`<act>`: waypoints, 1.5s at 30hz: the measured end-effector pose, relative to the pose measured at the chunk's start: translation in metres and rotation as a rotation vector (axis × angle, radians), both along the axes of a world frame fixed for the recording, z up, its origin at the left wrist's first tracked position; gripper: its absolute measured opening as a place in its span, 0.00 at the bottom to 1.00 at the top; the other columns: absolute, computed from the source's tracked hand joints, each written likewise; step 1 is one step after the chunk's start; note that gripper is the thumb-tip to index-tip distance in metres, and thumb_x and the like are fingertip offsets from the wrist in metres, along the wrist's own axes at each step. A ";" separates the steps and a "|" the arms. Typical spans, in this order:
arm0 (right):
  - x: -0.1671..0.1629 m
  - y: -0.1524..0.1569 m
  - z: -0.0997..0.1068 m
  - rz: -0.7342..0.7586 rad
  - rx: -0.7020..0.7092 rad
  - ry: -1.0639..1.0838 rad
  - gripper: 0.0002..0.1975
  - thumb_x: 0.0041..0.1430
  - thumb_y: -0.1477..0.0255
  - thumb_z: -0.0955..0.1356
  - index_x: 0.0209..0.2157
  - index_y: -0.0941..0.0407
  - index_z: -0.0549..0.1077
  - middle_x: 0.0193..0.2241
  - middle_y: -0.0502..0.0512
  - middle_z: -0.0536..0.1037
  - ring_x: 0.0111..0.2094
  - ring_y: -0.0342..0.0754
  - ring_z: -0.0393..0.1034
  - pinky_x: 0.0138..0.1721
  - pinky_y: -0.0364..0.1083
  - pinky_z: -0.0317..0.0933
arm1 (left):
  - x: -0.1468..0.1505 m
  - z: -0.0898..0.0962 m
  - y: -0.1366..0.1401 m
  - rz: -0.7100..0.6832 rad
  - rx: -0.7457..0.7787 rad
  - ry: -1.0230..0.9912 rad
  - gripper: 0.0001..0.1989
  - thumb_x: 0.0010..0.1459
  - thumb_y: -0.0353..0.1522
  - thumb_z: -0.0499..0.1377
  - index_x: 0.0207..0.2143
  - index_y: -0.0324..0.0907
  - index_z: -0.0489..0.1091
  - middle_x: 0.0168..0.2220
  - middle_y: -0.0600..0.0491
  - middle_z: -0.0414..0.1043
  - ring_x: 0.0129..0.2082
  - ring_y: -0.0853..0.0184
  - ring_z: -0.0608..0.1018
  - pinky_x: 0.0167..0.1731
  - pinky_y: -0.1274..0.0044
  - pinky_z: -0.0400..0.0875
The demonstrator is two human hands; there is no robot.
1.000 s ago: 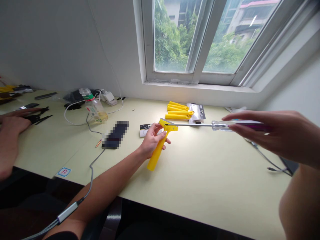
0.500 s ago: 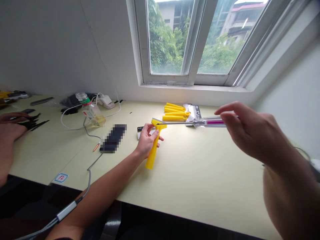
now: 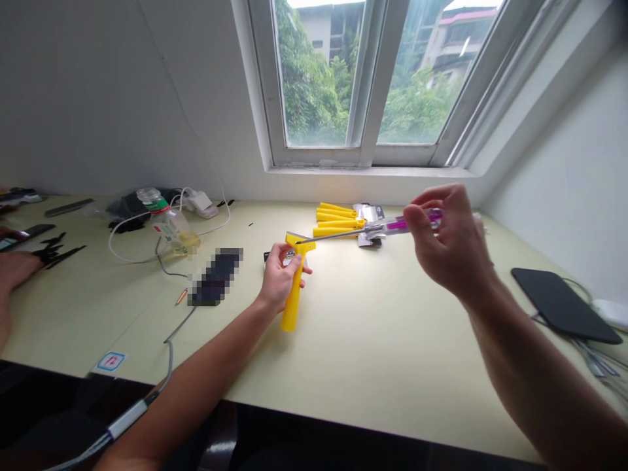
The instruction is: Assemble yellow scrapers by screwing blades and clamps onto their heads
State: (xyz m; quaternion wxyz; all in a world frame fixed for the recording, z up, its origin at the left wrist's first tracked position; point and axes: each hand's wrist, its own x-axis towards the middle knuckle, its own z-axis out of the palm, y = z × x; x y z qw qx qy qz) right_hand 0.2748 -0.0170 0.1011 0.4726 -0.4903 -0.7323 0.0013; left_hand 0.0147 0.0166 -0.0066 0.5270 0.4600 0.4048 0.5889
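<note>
My left hand (image 3: 279, 278) grips a yellow scraper (image 3: 291, 304) by the upper part of its handle, head upward, with a thin blade edge along the top. My right hand (image 3: 449, 239) holds a screwdriver (image 3: 397, 224) by its clear and purple handle, fingers closed around the rear end. The screwdriver's shaft runs leftward, and its tip meets the scraper head near a screw hole on the left; whether a screw sits there is too small to tell. Behind my left hand, a small black-and-white box (image 3: 267, 258) is partly hidden.
Several yellow scraper handles (image 3: 336, 231) lie at the back beside clear plastic packets (image 3: 370, 212). To the left are a phone (image 3: 216, 278), a bottle (image 3: 174, 229) and cables. A co-worker's hand (image 3: 17, 271) rests by black strips. A black tablet-like pad (image 3: 564, 304) is at right.
My right hand has moved left and slightly up, its fingers now closed at the screwdriver's end. The view has shifted right, revealing the black pad. The screwdriver tip stays on the scraper head.
</note>
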 end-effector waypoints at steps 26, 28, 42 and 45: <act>0.013 0.020 -0.006 0.146 -0.087 -0.048 0.22 0.61 0.60 0.67 0.54 0.51 0.64 0.45 0.59 0.76 0.37 0.52 0.75 0.35 0.51 0.72 | -0.001 -0.006 0.005 0.062 0.026 0.039 0.19 0.52 0.40 0.66 0.39 0.44 0.61 0.51 0.51 0.65 0.25 0.71 0.79 0.13 0.82 0.69; 0.013 0.019 -0.005 0.043 -0.064 -0.037 0.17 0.61 0.58 0.67 0.47 0.52 0.68 0.36 0.56 0.78 0.32 0.51 0.75 0.33 0.51 0.71 | -0.001 -0.006 0.004 0.058 0.027 0.046 0.18 0.52 0.40 0.65 0.40 0.44 0.61 0.51 0.51 0.65 0.25 0.71 0.79 0.12 0.83 0.69; 0.012 0.016 -0.003 0.029 -0.094 -0.064 0.23 0.60 0.57 0.68 0.51 0.54 0.67 0.36 0.56 0.78 0.29 0.49 0.74 0.31 0.49 0.70 | 0.000 -0.007 0.004 0.069 0.027 0.056 0.18 0.53 0.40 0.65 0.40 0.43 0.61 0.52 0.50 0.65 0.25 0.72 0.79 0.13 0.84 0.68; 0.011 0.015 -0.002 0.072 -0.091 -0.092 0.22 0.60 0.58 0.67 0.52 0.54 0.66 0.40 0.58 0.78 0.32 0.50 0.75 0.31 0.49 0.70 | -0.001 -0.006 0.004 0.073 0.020 0.054 0.18 0.53 0.40 0.65 0.40 0.43 0.61 0.52 0.50 0.64 0.25 0.72 0.79 0.13 0.83 0.69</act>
